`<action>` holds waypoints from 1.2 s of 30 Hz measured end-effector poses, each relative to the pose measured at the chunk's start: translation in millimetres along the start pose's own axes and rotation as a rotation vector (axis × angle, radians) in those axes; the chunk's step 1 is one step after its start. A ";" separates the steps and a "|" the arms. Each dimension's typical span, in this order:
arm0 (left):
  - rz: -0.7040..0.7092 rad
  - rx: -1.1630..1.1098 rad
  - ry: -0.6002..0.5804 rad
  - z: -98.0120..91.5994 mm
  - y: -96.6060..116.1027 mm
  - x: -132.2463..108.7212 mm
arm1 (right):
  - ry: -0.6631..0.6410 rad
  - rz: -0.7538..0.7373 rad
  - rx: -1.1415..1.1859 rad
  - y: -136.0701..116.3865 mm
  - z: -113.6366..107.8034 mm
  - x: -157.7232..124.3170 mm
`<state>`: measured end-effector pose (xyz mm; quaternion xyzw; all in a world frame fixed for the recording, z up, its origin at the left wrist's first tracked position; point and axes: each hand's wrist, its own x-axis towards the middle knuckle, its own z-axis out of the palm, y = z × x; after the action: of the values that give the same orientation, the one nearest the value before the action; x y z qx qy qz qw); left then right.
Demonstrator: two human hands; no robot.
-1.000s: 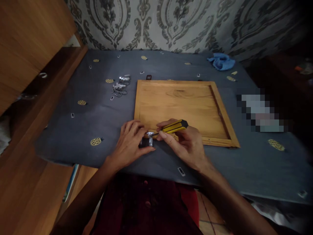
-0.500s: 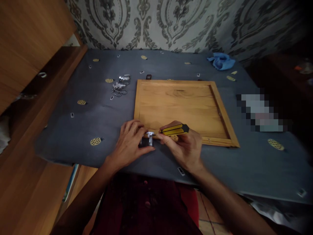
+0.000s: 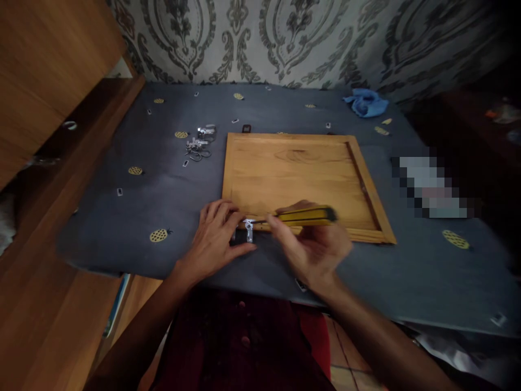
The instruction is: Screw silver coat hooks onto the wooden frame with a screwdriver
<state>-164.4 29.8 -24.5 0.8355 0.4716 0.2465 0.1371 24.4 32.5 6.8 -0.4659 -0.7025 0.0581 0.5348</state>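
Observation:
A wooden framed panel (image 3: 299, 174) lies flat on the table. At its near edge, toward the left corner, a small shiny metal latch (image 3: 249, 231) hangs over the front. My left hand (image 3: 215, 231) is closed around that corner, the index fingertip at the latch's top and the thumb by its lower end. My right hand (image 3: 311, 244) grips a yellow and black screwdriver (image 3: 303, 216), held nearly level. Its thin shaft points left and the tip meets the top of the latch. A screw under the tip is too small to make out.
Several loose metal latches (image 3: 198, 144) lie left of the panel. A crumpled blue cloth (image 3: 366, 103) is at the back right, and a blurred-out object (image 3: 433, 184) at the right. A wooden cabinet (image 3: 61, 70) borders the patterned grey tablecloth (image 3: 101, 217) on the left.
My right hand and the screwdriver's handle have moved right and the handle is more level, with more of the shaft showing. My left hand, the latch and the panel stay nearly in place.

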 end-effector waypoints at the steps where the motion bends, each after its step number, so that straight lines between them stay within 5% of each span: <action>1: 0.001 -0.011 -0.006 -0.1 -0.4 -0.1 | 0.058 -0.013 0.013 -0.9 -3.5 2.8; 4: 0.002 -0.031 -0.015 -0.4 -1.2 -0.2 | 0.140 -0.002 0.014 -3.1 -13.2 9.8; 13: -0.010 0.005 -0.001 0.6 0.7 -0.2 | -0.097 0.052 0.119 8.1 -1.5 -3.5; 28: 0.013 0.020 0.020 0.3 0.5 -0.5 | -0.135 0.067 0.132 13.1 4.8 -7.5; 36: 0.009 0.009 0.008 0.4 -0.1 -0.2 | -0.440 0.175 0.326 4.9 -18.9 7.2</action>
<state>-164.3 29.6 -25.0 0.8373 0.4694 0.2484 0.1302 42.6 32.5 17.0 -0.4085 -0.7404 0.3160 0.4303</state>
